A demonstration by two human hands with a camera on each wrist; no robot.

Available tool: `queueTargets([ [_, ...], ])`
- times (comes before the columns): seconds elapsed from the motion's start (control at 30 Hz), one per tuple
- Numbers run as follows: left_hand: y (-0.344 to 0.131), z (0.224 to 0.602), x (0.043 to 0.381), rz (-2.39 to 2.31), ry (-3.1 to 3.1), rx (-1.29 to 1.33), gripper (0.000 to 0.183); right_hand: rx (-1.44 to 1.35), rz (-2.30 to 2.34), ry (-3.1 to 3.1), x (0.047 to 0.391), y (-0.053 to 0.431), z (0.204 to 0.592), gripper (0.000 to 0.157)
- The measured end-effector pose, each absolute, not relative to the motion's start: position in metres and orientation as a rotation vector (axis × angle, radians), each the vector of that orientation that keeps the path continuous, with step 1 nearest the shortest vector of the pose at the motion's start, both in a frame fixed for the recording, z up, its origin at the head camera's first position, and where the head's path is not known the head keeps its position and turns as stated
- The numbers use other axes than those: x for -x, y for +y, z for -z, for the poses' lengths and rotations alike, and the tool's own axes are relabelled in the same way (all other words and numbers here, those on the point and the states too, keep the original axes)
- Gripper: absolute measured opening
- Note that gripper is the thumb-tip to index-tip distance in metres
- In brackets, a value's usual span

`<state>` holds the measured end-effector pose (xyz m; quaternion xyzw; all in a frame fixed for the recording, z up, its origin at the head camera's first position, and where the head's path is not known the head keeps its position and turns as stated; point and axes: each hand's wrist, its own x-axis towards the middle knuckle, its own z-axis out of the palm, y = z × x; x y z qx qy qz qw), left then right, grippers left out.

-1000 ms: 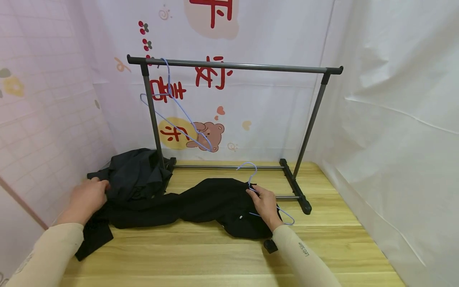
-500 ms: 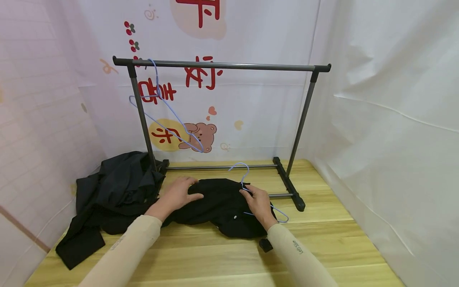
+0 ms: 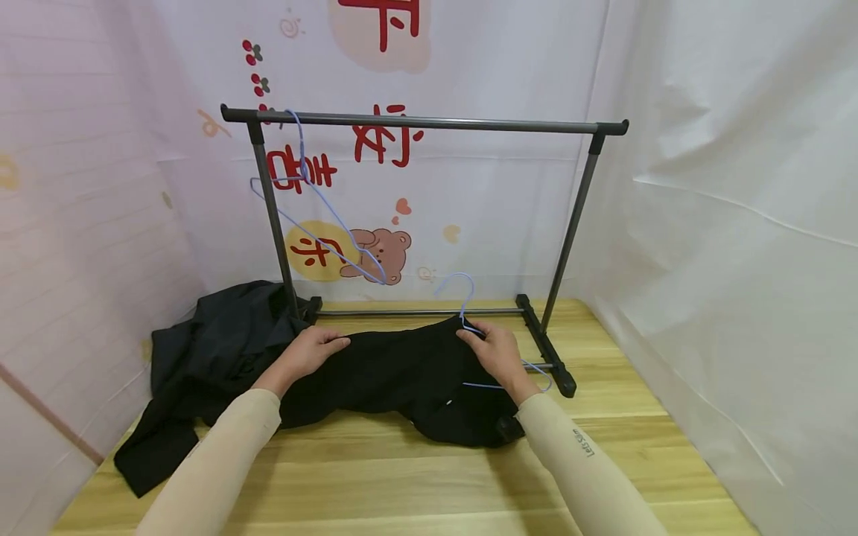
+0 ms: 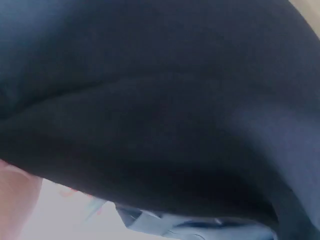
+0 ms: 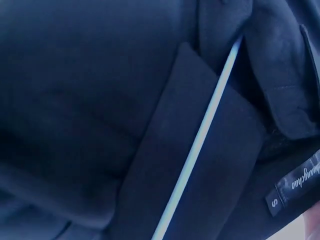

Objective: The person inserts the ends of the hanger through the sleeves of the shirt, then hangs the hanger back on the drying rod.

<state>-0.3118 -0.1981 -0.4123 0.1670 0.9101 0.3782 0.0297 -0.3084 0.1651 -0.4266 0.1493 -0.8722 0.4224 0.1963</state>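
A long black garment (image 3: 389, 372) lies across the table, with a small pale button near its right end. In the right wrist view a sewn-in size label (image 5: 300, 182) shows, and the bar of a light blue hanger (image 5: 197, 145) crosses the cloth. My right hand (image 3: 497, 353) pinches the hanger (image 3: 467, 290) just below its hook, together with the garment's edge. Farther left, my left hand (image 3: 304, 353) holds the garment's upper edge between thumb and fingers. Black cloth fills most of the left wrist view.
A grey metal clothes rack (image 3: 429, 121) stands at the back of the wooden table (image 3: 375, 476). From its rail, near the left post, hangs a bare light blue hanger (image 3: 328, 201). Dark grey clothing (image 3: 234, 335) is heaped by the rack's left foot.
My left hand came from the pile at far left to the black garment and took hold of its upper edge. My right hand has raised the hanger and the garment's right end slightly.
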Motion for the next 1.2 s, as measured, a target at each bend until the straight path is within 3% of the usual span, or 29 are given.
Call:
queueTargets([
  [0.17,-0.209,0.418,0.307,-1.192,2.787,-0.477,0.041,-0.399,-1.079,-2.462,0.309,0.163,0.420,0.025],
  [0.33,-0.207,0.418,0.305,-1.135,2.960,-0.429,0.023,-0.418,-0.863,-2.462,0.310,0.157,0.419,0.028],
  [0.47,-0.183,0.411,0.308,-1.059,3.009,-0.530,0.052,-0.511,-0.774,-2.450,0.310,0.146,0.416,0.030],
  [0.6,-0.142,0.405,0.308,-1.041,2.985,-0.652,0.061,-0.554,-0.745,-2.462,0.308,0.132,0.415,0.031],
  [0.7,-0.116,0.404,0.306,-1.070,2.944,-0.751,0.055,-0.584,-0.753,-2.476,0.307,0.125,0.414,0.029],
  [0.87,-0.101,0.410,0.308,-1.127,2.922,-0.862,0.026,-0.653,-0.825,-2.527,0.306,0.125,0.410,0.024],
  [0.97,-0.107,0.413,0.310,-1.180,2.929,-0.807,0.026,-0.669,-0.838,-2.639,0.307,0.135,0.408,0.015],
  [1.13,-0.130,0.416,0.312,-1.311,2.869,-0.650,0.037,-0.680,-0.846,-2.850,0.309,0.165,0.411,0.035],
  [1.2,-0.140,0.418,0.313,-1.354,2.841,-0.607,0.037,-0.660,-0.936,-2.896,0.309,0.177,0.417,0.036],
])
